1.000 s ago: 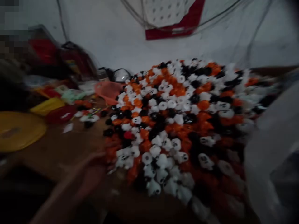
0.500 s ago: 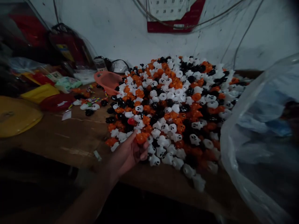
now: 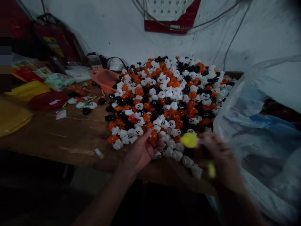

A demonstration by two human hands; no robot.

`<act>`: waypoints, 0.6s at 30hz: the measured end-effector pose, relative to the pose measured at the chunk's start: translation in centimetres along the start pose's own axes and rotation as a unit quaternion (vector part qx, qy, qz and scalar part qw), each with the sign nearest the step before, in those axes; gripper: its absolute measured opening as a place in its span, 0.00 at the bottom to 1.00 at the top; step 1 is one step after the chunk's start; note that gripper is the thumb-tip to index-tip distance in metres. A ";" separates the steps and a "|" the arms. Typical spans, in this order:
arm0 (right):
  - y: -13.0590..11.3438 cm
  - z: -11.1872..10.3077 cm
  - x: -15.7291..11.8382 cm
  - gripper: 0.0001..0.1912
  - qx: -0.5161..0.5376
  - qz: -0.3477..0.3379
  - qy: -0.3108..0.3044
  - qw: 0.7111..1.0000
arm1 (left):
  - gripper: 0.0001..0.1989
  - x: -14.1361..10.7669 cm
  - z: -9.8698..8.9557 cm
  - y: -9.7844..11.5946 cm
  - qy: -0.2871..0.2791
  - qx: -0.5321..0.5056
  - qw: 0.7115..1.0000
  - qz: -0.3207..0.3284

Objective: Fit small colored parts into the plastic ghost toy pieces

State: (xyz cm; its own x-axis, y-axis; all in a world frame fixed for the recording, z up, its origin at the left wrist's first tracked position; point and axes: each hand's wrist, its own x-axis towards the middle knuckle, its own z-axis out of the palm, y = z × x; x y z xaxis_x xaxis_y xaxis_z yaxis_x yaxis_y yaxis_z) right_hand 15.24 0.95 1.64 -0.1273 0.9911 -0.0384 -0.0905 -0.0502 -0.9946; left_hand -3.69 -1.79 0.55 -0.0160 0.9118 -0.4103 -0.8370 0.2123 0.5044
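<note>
A dim room with a scuffed white wall, a red-framed calendar (image 3: 171,15) and loose cables is backing a brown wooden worktop (image 3: 70,131).

At the worktop's near edge, the left hand (image 3: 143,150) is curling its fingers around a few orange figures (image 3: 153,138) at the front of the heap of small ghost and pumpkin figures (image 3: 169,94), which is covering the middle and far side of the worktop. These pieces are looking like light, hollow, hard plastic: rigid enough to pinch, smooth and rounded, so likely to roll or slip out unless cupped in the palm. The right hand (image 3: 216,160), blurred, is closing on a yellow round piece (image 3: 189,140) with a second yellow bit (image 3: 211,169) below it.

A clear plastic bag (image 3: 258,125) is billowing at the right edge. Toward the far left corner, an orange scoop (image 3: 105,78), a red tray (image 3: 47,100), a yellow lid (image 3: 11,116) and scattered loose figures are lying.

Compared with half a second ago, the right hand and its yellow piece are newly in view, and the left hand is sitting slightly further right along the near edge.
</note>
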 end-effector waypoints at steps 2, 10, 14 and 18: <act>1.7 1.7 -0.3 0.17 0.047 0.046 -0.033 0.997 | 0.08 -0.1 0.3 -0.2 0.035 -0.040 0.998 0.029; 5.3 5.1 -1.1 0.08 -0.167 -0.207 -0.022 0.964 | 0.13 -0.2 -0.5 -1.3 0.059 -0.181 0.981 0.031; 5.6 4.6 -1.3 0.12 -0.273 -0.315 -0.036 0.908 | 0.14 0.3 -0.3 -1.9 0.079 -0.188 0.978 0.045; 6.4 4.4 -1.6 0.16 -0.291 -0.337 -0.064 0.893 | 0.16 0.8 -0.5 -2.0 0.086 -0.189 0.977 0.051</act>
State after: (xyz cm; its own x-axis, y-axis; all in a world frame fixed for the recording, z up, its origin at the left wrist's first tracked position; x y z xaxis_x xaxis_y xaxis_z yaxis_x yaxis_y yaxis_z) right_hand 10.54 -1.49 -4.24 -0.3529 0.7480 0.5621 0.3353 0.6619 -0.6704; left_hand -2.28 -1.63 -1.17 -0.1738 0.8415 -0.5116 -0.9681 -0.0510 0.2451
